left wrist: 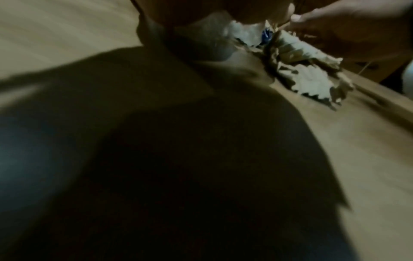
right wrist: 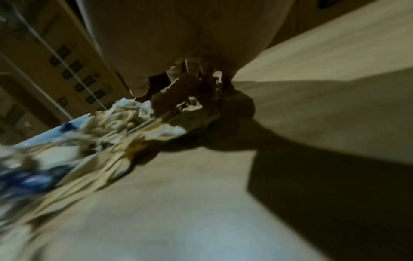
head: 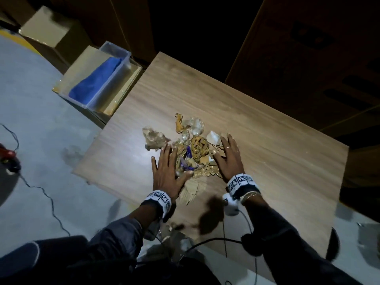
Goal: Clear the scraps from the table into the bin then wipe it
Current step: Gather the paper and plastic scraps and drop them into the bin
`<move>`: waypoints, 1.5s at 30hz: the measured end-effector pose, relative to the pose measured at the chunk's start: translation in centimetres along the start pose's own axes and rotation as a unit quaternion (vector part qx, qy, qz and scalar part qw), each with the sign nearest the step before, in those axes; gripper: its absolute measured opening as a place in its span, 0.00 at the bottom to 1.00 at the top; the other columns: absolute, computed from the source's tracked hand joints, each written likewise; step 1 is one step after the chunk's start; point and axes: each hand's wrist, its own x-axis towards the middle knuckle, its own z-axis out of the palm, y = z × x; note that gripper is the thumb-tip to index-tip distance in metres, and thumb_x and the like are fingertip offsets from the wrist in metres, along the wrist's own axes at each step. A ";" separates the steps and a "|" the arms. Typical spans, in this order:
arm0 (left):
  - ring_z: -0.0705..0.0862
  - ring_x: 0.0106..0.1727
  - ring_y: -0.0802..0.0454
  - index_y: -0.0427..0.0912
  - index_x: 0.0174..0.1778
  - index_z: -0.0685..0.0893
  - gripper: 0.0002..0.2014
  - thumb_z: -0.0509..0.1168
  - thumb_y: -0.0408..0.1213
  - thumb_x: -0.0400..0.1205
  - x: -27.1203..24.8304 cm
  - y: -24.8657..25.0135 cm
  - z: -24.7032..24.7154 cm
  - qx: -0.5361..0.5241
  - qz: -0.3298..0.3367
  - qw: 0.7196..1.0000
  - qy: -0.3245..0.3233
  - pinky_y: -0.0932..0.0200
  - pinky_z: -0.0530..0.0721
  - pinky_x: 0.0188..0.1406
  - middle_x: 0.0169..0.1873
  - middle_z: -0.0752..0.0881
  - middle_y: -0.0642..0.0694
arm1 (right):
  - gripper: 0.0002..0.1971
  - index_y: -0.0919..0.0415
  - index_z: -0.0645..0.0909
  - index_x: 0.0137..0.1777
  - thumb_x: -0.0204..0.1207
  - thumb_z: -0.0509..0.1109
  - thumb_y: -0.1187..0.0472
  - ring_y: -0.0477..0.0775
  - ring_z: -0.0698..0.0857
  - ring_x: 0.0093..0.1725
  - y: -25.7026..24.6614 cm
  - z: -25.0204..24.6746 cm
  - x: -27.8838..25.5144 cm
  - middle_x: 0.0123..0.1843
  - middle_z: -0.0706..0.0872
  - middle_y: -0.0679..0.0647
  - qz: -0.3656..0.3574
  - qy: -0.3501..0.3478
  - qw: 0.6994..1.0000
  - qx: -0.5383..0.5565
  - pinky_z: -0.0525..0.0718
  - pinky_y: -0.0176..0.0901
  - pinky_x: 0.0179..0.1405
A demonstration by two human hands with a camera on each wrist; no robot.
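Observation:
A heap of scraps (head: pixel 191 149) lies in the middle of the wooden table (head: pixel 267 153): brown crumpled paper, clear plastic, a blue bit. My left hand (head: pixel 166 167) lies flat with spread fingers against the heap's left side. My right hand (head: pixel 228 155) lies flat with straight fingers against its right side. The two hands bracket the pile. In the left wrist view a torn brown paper scrap (left wrist: pixel 308 76) lies on the table past the palm. Brown and white scraps (right wrist: pixel 178 98) sit under the right hand's fingers (right wrist: pixel 194 65) in the right wrist view.
A clear plastic tub (head: pixel 121 58) holding a blue cloth (head: pixel 96 81) stands on a cardboard box beyond the table's left edge. Cardboard boxes (head: pixel 308 48) rise behind the table. Cables (head: pixel 226 239) trail over the near table edge. Grey floor (head: pixel 37 120) lies to the left.

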 end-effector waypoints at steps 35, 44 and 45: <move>0.40 0.93 0.48 0.55 0.93 0.51 0.51 0.63 0.75 0.79 -2.5 4.9 3.4 -0.084 -0.051 0.992 0.077 0.33 0.44 0.90 0.93 0.43 0.48 | 0.27 0.49 0.70 0.88 0.90 0.61 0.50 0.59 0.58 0.92 1.2 3.9 -8.3 0.93 0.62 0.53 -0.036 0.064 0.996 0.041 0.61 0.71 0.89; 0.48 0.93 0.50 0.49 0.92 0.58 0.49 0.70 0.64 0.80 -4.1 4.8 2.0 -0.184 -0.006 0.974 0.133 0.34 0.48 0.90 0.93 0.51 0.50 | 0.32 0.45 0.70 0.88 0.84 0.68 0.44 0.59 0.57 0.93 0.7 2.9 -8.1 0.95 0.57 0.50 -0.014 0.137 0.988 0.068 0.63 0.70 0.88; 0.49 0.93 0.50 0.48 0.92 0.58 0.48 0.70 0.63 0.80 -4.5 5.1 2.0 -0.197 -0.001 0.971 0.137 0.34 0.48 0.90 0.93 0.50 0.51 | 0.32 0.41 0.70 0.88 0.84 0.71 0.44 0.58 0.56 0.93 0.9 2.4 -7.4 0.95 0.55 0.47 -0.006 0.139 0.988 0.072 0.63 0.68 0.89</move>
